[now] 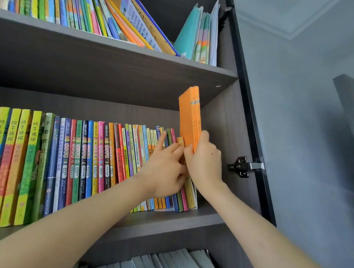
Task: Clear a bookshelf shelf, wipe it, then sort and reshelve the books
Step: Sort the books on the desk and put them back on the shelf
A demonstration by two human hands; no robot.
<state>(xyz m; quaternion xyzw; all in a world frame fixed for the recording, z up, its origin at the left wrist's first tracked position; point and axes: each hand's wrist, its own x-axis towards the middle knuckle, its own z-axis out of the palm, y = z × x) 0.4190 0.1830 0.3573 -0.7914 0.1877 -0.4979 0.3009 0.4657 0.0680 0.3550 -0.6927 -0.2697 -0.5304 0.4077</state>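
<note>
dark grey wooden bookshelf (166,218) holds bright upright paperback books (77,158) along its middle shelf. right hand (205,162) grips thin orange books (188,118) raised at the row's right end. left hand (165,168) touches neighbouring spines, index finger straight; any grip i cannot tell

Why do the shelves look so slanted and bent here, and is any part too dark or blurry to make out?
Head view: the wide-angle lens tilts and bows the shelf boards. Head view: the upper board's underside lies in shadow, while the orange books and right hand gripping them are evenly lit and sharp. Head view: spines at the far left look soft and stretched.
</note>
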